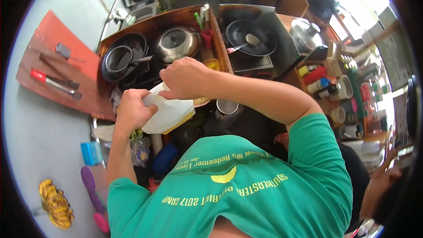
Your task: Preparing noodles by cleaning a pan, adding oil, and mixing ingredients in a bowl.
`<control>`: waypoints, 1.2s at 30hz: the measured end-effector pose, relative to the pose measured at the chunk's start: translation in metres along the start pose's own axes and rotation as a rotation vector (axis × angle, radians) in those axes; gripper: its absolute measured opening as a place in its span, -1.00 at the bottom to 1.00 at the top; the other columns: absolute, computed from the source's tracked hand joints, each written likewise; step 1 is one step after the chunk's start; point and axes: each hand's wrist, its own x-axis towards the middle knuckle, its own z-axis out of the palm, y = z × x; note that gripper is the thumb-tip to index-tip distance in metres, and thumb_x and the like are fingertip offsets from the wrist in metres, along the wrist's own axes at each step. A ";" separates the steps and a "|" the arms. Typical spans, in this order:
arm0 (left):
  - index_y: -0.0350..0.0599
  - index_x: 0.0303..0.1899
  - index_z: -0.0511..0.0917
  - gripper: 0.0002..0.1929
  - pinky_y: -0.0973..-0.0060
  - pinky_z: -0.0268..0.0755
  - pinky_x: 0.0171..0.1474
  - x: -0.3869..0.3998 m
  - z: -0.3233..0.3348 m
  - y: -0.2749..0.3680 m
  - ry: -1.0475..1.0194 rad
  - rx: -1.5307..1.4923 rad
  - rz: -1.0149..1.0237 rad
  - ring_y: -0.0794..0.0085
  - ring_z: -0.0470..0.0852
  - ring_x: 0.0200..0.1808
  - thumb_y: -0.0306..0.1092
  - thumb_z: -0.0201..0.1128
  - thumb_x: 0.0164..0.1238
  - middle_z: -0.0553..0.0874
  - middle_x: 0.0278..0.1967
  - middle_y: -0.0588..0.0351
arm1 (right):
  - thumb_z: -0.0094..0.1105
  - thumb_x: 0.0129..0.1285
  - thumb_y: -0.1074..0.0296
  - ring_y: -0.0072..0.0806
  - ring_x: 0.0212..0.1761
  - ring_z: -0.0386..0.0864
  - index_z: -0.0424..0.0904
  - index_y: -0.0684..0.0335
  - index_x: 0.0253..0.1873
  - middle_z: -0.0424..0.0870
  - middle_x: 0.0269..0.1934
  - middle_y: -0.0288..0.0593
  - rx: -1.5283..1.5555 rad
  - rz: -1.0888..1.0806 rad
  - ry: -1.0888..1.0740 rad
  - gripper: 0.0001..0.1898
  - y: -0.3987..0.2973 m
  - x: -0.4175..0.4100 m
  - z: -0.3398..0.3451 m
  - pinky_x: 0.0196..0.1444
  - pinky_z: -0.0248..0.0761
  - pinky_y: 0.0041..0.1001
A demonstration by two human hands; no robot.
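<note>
A whitish translucent plastic jug (170, 114) with some yellow liquid along its lower side lies tilted between my hands. My left hand (134, 107) grips its upper left part, thumb across the plastic. Over the jug's top end is my right hand (185, 76), fingers bent and thumb pointing down; what its fingers close on is partly hidden. Beyond my hands, a lidded metal pan (176, 44) and dark pans (120, 59) sit in a wooden-sided enclosure. A clear plastic cup (227, 106) stands below my right forearm.
A black wok (264, 44) with a ladle (252, 39) rests over a stove at the upper right. A lidded pot (305, 33) and several bottles (319, 85) are farther right. Tongs (54, 84) hang on a red board (71, 62) at left. Another person's arm (380, 188) shows at lower right.
</note>
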 end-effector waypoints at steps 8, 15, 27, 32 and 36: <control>-0.44 -0.29 0.71 -0.69 0.38 0.59 -0.26 0.074 -0.022 0.000 -0.199 -0.014 0.240 0.25 0.76 -0.45 -0.43 0.32 -0.14 0.71 -0.51 -0.23 | 0.24 0.32 -0.13 -0.01 0.04 0.67 0.50 0.35 0.18 0.64 0.09 0.06 -0.041 -0.128 0.010 -0.39 0.041 -0.013 -0.057 0.10 0.53 -0.15; -0.42 -0.03 0.66 -0.58 0.49 0.58 -0.15 0.130 -0.035 0.018 -0.387 -0.121 0.405 0.49 0.73 -0.30 -0.58 0.32 -0.05 0.77 -0.30 0.03 | 0.31 0.27 -0.13 0.03 -0.07 0.71 0.65 0.38 0.00 0.75 -0.14 0.13 -0.099 0.154 -0.181 -0.44 0.053 -0.007 -0.078 0.02 0.56 -0.13; -0.37 0.05 0.70 -0.58 0.53 0.60 -0.08 0.194 -0.035 0.048 -0.597 -0.244 0.504 0.57 0.73 -0.24 -0.47 0.54 0.12 0.81 -0.20 0.06 | 0.52 0.07 0.06 -0.11 -0.10 0.72 0.68 0.27 0.04 0.75 -0.15 0.02 -0.135 0.457 -0.159 -0.49 0.054 -0.005 -0.110 -0.03 0.57 -0.22; -0.40 0.06 0.69 -0.58 0.53 0.61 -0.06 0.210 -0.030 0.066 -0.577 -0.163 0.576 0.57 0.72 -0.24 -0.48 0.50 0.13 0.81 -0.19 0.08 | 0.49 0.13 0.24 -0.13 -0.09 0.71 0.67 0.30 0.10 0.75 -0.06 0.05 -0.110 0.352 -0.086 -0.55 0.092 -0.013 -0.101 -0.01 0.55 -0.25; -0.41 0.08 0.68 -0.57 0.52 0.60 -0.03 0.224 -0.022 0.073 -0.587 -0.155 0.565 0.57 0.71 -0.23 -0.49 0.49 0.15 0.81 -0.18 0.08 | 0.43 0.17 0.43 -0.11 -0.01 0.68 0.66 0.28 0.15 0.73 0.00 0.05 -0.074 0.199 -0.030 -0.58 0.109 -0.030 -0.105 0.07 0.52 -0.26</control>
